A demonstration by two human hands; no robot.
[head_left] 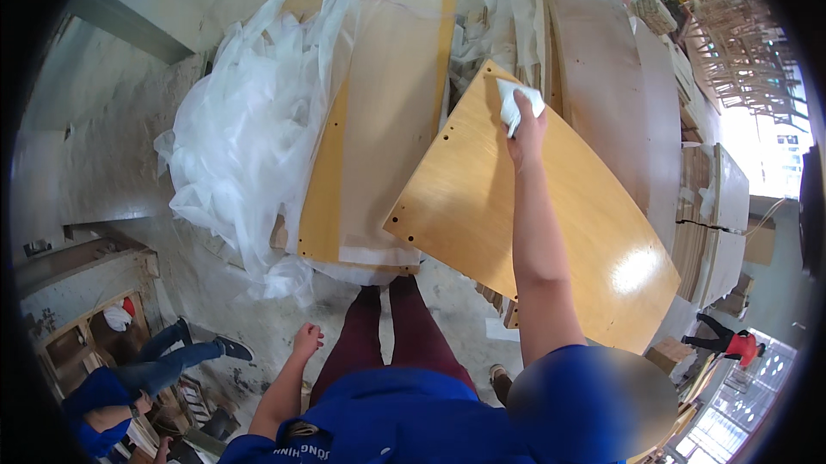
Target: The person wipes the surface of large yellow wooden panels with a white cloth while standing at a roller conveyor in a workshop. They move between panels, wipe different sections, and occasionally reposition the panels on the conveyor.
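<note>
My right hand (527, 133) is closed around a crumpled white cloth (519, 103), holding it against the upper part of a varnished wooden panel (551, 197). This panel is honey-coloured and glossy, with dark holes near its edges and corners, and lies at a slant on top of a stack. My left hand (307, 340) hangs low beside my leg, its fingers loosely curled, and nothing shows in it. Left of the slanted panel lies another long panel (387, 103), covered by a pale sheet with yellow wood showing along its edges.
Crumpled translucent plastic film (249, 120) is heaped at the left. Large pale boards (602, 68) stand stacked at the right. A person in blue (112, 404) is at the lower left; another in red (742, 346) is at the far right. A shoe (499, 378) shows near my right side.
</note>
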